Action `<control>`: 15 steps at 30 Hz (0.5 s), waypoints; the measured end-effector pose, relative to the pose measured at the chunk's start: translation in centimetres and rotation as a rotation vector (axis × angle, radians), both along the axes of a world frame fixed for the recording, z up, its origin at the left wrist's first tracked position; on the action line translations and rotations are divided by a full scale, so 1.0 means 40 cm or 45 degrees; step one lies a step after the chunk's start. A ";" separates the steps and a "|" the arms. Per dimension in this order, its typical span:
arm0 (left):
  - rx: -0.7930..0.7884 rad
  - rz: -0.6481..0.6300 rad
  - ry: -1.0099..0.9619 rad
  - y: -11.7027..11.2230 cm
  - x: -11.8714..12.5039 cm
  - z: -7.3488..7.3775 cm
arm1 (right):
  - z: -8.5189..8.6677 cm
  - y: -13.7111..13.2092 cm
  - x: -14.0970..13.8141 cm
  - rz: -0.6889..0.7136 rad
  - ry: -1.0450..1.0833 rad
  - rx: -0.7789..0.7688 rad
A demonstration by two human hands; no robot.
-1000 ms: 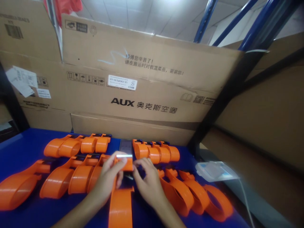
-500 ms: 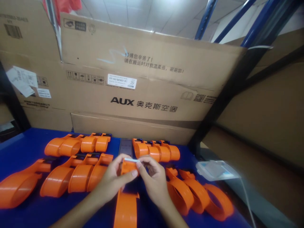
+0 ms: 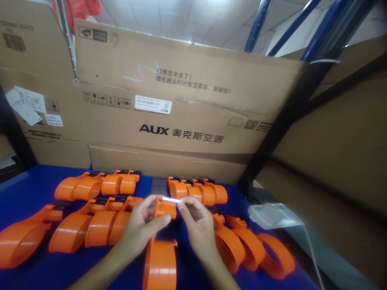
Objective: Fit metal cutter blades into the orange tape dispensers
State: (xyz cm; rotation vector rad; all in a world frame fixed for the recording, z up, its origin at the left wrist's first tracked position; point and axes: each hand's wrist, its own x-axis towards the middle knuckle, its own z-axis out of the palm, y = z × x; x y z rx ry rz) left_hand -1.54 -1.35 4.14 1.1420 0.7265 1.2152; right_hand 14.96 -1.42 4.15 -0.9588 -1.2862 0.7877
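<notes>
My left hand [image 3: 143, 225] is closed around the head of an orange tape dispenser [image 3: 161, 262], thumb across its front. The dispenser's curved ring hangs below my hands over the blue surface. A thin, pale serrated blade [image 3: 171, 199] lies along the top edge of the head. My right hand [image 3: 198, 225] pinches the blade's right end between thumb and fingertips. Part of the head is hidden behind my left fingers. I cannot tell how firmly the blade sits in the head.
Several orange dispensers with dark tips stand in rows on the left [image 3: 101, 227] and back right [image 3: 208, 193]. More orange dispensers [image 3: 250, 245] lie at the right. A dark flat device [image 3: 159, 186], a clear plastic box [image 3: 275, 215] and a cardboard wall [image 3: 181, 117] surround the blue table [image 3: 18, 183].
The blade's right end sticks out farther to the right of the orange head. My right hand has moved slightly right with it, while my left hand keeps its hold.
</notes>
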 end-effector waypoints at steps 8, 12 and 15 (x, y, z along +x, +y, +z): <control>0.004 0.158 -0.055 0.011 -0.032 0.018 | -0.013 0.019 0.038 -0.296 0.087 0.083; -0.003 0.264 -0.158 0.023 -0.066 0.038 | -0.010 0.015 0.034 -0.245 -0.247 0.133; -0.022 0.249 -0.162 0.041 -0.088 0.041 | -0.012 0.005 0.012 -0.011 -0.709 0.160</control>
